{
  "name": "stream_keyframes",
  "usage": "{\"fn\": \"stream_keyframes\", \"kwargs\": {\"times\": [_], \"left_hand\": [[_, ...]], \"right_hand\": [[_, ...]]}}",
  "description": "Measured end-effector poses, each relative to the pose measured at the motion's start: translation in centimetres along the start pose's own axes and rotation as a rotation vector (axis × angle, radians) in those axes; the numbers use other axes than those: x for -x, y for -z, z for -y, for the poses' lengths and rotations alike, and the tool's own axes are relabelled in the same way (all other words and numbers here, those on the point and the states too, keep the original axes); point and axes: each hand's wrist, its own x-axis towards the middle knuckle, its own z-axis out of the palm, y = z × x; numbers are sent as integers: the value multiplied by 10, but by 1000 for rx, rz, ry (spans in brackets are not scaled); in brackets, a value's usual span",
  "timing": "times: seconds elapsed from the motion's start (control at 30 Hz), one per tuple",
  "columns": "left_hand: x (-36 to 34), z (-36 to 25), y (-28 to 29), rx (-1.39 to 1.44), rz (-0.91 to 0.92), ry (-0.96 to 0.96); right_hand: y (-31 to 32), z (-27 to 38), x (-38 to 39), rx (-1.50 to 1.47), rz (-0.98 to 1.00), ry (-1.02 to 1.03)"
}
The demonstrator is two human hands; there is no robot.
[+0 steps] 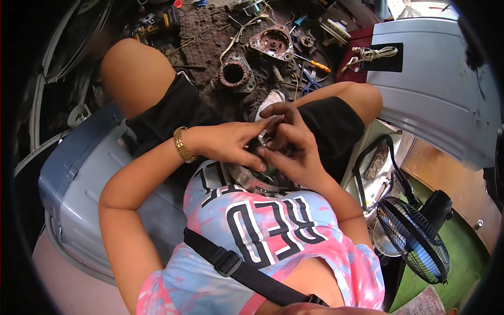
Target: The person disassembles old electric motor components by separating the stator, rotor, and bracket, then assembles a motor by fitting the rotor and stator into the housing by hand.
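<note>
My left hand point(228, 144), with a gold bracelet-like watch point(184, 145) on its wrist, is closed, thumb and fingers bent inward. Facing it, my right hand point(296, 149) is closed too, its fingertips dark with grime. A small silvery-white piece point(262, 137) shows between the fingertips of both hands; its kind is too small to tell. Right below the hands, a round metal part point(249, 179) with a shiny rim rests in my lap against the shirt. The hands hide much of it.
On the floor ahead lie a motor stator point(234, 73), a rusty motor end housing point(274, 42), an orange-handled screwdriver point(319, 66), blue-handled pliers point(311, 81) and a yellow-black power drill point(157, 23). A black fan point(415, 239) stands at right, below a grey panel point(430, 84) with a coiled cord.
</note>
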Motion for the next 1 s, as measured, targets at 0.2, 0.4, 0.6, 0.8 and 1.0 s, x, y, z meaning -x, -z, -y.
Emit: {"fn": "stream_keyframes", "kwargs": {"times": [0.2, 0.4, 0.6, 0.8, 1.0], "left_hand": [[-1, 8, 5, 65, 39, -20], [4, 2, 3, 168, 38, 20], [-9, -13, 11, 15, 217, 135], [-6, 1, 5, -23, 13, 12], [-2, -12, 4, 27, 56, 39]], "right_hand": [[9, -10, 15, -159, -41, -29], [10, -11, 23, -160, -5, -54], [4, -3, 2, -25, 2, 36], [9, -10, 13, -52, -62, 34], [12, -10, 25, 10, -72, 87]]}}
